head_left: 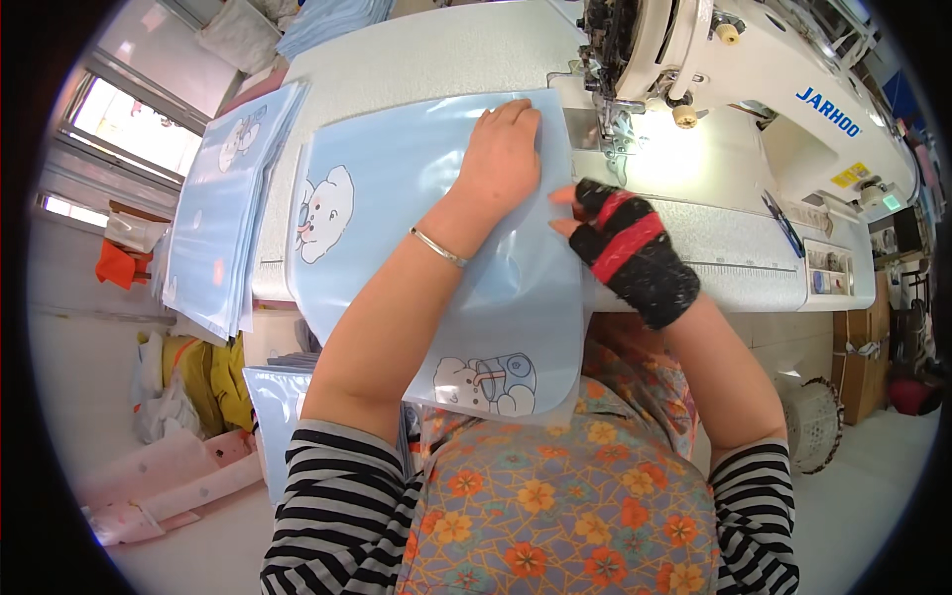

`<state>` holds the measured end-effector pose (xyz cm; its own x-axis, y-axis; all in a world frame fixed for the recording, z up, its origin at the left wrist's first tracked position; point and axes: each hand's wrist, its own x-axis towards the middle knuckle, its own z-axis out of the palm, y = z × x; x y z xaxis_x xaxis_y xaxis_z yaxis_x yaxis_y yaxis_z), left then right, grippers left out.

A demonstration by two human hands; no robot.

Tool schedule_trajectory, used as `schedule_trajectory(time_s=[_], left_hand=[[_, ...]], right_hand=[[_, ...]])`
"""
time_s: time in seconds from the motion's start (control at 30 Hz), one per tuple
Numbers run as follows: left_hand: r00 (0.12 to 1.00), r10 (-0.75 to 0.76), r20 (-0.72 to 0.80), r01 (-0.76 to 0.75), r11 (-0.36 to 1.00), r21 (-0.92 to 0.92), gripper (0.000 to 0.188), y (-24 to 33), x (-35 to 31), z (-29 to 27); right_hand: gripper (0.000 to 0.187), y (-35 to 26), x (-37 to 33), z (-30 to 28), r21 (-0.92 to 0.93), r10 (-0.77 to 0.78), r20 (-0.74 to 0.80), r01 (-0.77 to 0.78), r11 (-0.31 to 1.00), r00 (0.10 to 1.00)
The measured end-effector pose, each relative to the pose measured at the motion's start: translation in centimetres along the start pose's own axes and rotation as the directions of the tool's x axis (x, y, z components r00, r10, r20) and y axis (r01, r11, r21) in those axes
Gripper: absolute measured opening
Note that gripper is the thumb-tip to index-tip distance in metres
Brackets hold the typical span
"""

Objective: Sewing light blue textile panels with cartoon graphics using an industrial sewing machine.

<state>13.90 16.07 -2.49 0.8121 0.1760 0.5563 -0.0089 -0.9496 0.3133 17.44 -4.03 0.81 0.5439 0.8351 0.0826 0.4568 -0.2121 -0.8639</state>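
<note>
A glossy light-blue sheet [397,178] with rounded corners and printed cartoon animals lies on the sewing table. Its near end hangs over the front edge toward my lap, and a translucent layer shows along its right side. My left hand [504,154] rests palm down on the sheet near its far right corner, fingers stretched out and pressing on it. Beside the sheet's right edge is my right hand [630,248], in a black and red fingerless glove. Its thumb and finger are apart at that edge; the other fingers are partly hidden.
The sewing machine [674,59] stands at the far right, its presser foot [617,134] just beyond the sheet. Scissors [783,223] and a small parts tray [829,270] lie to the right. More blue sheets [223,208] are stacked at the table's left edge.
</note>
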Motion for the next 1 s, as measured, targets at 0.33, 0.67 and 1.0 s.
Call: schedule_trajectory(time_s=[0.33,0.67,1.0], left_hand=[[0.993,0.028,0.116,-0.052,0.975,0.214,0.033,1.3,1.0,-0.9],[0.986,0.125,0.112,-0.143,0.975,0.169,0.047,8.6,-3.0,-0.7],[0.987,0.123,0.103,-0.141,0.972,0.188,0.051,8.2,-1.0,-0.1]], right_hand=[[0.013,0.2,0.5,0.4,-0.249,-0.162,-0.082,0.137,0.959,0.983],[0.013,-0.2,-8.5,-0.4,-0.207,-0.104,-0.068,0.088,0.974,0.992],[0.016,0.6,-7.8,-0.9,-0.156,-0.167,-0.158,0.143,0.977,0.973]])
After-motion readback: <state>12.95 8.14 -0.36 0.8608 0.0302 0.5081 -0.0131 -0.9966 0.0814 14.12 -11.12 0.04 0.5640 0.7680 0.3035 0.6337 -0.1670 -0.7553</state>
